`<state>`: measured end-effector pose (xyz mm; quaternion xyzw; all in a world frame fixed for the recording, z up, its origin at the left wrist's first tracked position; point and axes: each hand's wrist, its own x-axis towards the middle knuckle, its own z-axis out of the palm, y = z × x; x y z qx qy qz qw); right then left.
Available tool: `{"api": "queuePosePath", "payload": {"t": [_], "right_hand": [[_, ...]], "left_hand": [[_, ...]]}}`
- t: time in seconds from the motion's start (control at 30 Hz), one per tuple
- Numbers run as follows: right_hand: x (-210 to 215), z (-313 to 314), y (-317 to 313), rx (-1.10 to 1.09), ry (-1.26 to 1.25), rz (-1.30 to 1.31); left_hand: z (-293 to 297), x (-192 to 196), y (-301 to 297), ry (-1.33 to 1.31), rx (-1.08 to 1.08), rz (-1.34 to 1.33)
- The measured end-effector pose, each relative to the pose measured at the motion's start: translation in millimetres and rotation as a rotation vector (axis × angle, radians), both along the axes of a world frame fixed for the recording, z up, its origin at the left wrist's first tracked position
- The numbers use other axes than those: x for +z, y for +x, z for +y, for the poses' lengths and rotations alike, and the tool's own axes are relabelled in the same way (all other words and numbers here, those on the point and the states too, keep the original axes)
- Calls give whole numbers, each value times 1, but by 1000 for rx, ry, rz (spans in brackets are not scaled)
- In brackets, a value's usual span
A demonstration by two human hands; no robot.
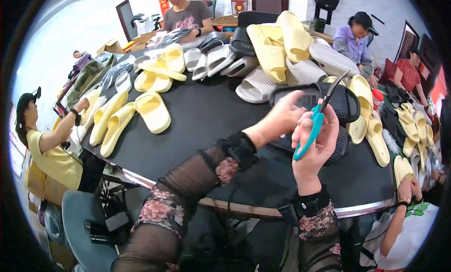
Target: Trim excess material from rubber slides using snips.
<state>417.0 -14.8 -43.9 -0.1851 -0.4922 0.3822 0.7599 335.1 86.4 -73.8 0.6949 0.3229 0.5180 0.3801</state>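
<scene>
My right hand [314,147] grips a pair of scissors [315,119] with teal handles, the blades pointing up and to the right. My left hand [277,122] reaches forward and holds a black ribbed slide sandal [345,103] at its near edge, over the black round table [202,117]. The scissor blades sit just in front of that black sandal. Both forearms wear sheer black sleeves with pink flowers.
Piles of yellow [152,111], white [256,84] and black slide sandals cover the table's far and right sides. A person in yellow [49,150] sits at the left, others sit at the back and right. A grey chair [82,225] stands lower left.
</scene>
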Motion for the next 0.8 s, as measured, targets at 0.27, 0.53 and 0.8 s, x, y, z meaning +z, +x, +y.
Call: {"api": "queuePosePath", "payload": {"t": [0.27,0.53,0.8], "right_hand": [[-18,-1,-9,102,-92,-256],[-30,-4,-18,120,-108,-473],[-24,-6,-21,174,-194,-442]], "left_hand": [[-35,-4,-247,346,918,367],[-118,-22,-452,-251,1500,597],[-93,-32,-466,-326,1317,628]]}}
